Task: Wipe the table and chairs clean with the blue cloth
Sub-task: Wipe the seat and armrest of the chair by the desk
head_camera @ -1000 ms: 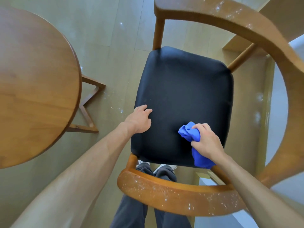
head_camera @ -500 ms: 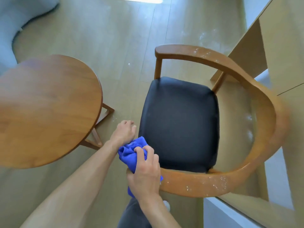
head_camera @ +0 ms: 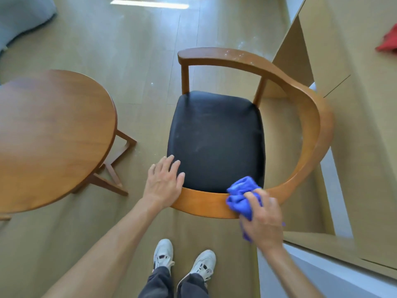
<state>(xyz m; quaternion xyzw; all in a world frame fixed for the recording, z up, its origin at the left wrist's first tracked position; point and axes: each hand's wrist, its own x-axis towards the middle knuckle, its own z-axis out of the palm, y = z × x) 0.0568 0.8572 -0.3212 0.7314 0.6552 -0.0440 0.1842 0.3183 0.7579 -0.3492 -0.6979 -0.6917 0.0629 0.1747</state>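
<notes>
Blue cloth (head_camera: 240, 197), one, is being gripped by the right hand (head_camera: 263, 220) against one chair (head_camera: 206, 204); the left hand (head_camera: 164, 182) is resting flat, fingers straight, beside one table (head_camera: 49, 134).

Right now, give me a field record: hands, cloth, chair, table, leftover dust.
left hand: open, fingers flat on the near left corner of the chair, over seat edge and rail
right hand: grips cloth, pressing it on the near rail
seat: black, faint smudges
far rail: white specks still on it
table: round, wood, left of chair, untouched by either hand
floor: pale planks, some white specks near the chair
</notes>
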